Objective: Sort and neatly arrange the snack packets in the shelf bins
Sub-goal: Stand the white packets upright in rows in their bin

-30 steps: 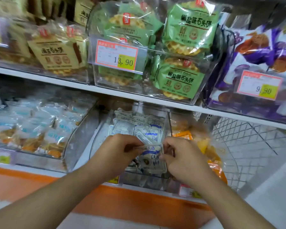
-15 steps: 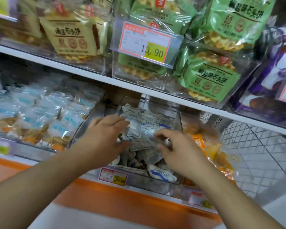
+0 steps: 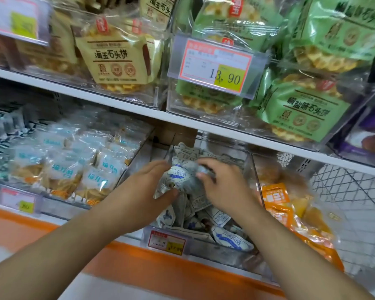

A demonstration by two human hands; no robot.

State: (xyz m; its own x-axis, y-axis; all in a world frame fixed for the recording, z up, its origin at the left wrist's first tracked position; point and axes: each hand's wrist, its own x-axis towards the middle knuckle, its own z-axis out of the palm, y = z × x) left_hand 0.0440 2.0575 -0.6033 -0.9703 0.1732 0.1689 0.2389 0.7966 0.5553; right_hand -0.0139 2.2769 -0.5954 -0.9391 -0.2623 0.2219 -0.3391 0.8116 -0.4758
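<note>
A clear plastic bin (image 3: pixel 206 249) on the lower shelf holds several small white-and-blue snack packets (image 3: pixel 231 240). Both my hands are inside it. My left hand (image 3: pixel 139 191) holds one side of a white-and-blue packet (image 3: pixel 178 176), thumb under it and fingers stretched along its top. My right hand (image 3: pixel 223 187) pinches the other side of the same packet, which is blurred by motion. More packets of the same kind stand upright at the back of the bin (image 3: pixel 186 152).
A bin of pale blue packets (image 3: pixel 74 169) lies to the left, orange packets (image 3: pixel 290 215) to the right, beside a wire mesh panel (image 3: pixel 344 187). On the upper shelf (image 3: pixel 117 101) stand beige bags (image 3: pixel 117 59), green bags (image 3: pixel 301 109) and a 13.90 price tag (image 3: pixel 217 68).
Both hands have reached deeper into the bin with the packet they held at the front, and the view has moved closer and shifted right along the shelf.
</note>
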